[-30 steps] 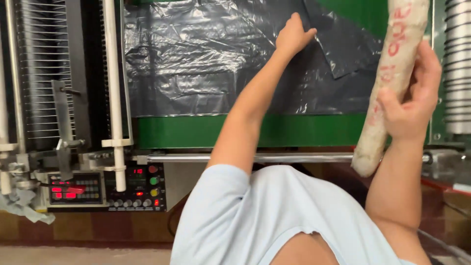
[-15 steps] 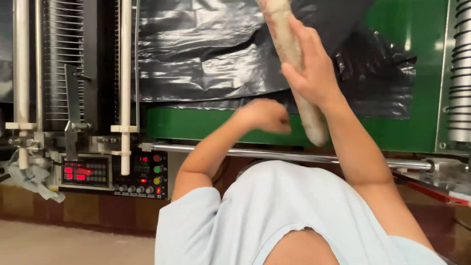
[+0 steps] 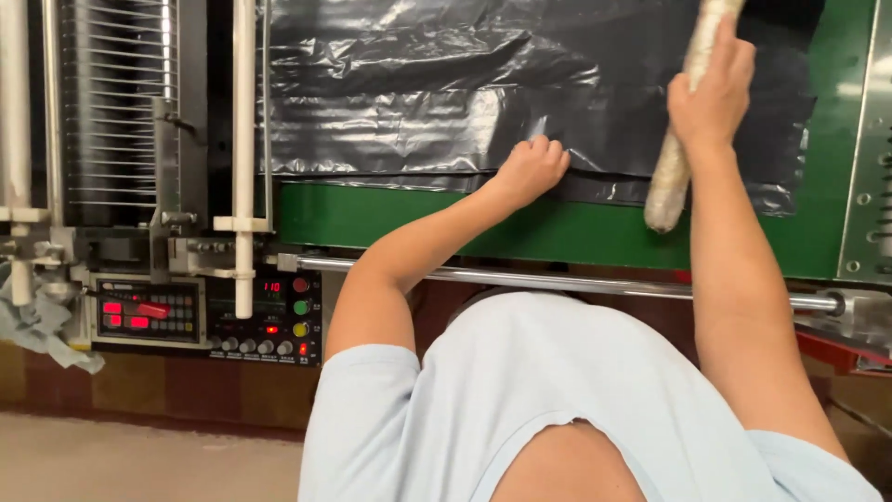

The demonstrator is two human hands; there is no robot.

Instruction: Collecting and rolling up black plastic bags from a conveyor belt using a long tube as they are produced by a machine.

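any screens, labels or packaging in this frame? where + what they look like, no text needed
Control panel: lower left on the machine front, dark rectangle with red lit displays and small red keys.
Second panel: just right of it, dark, small red digit display, red, green and yellow round buttons, a row of knobs.
Black plastic film: glossy, wrinkled sheets on the green table; left hand at the edge.
Tan roll: marked cylinder, gripped by right hand.
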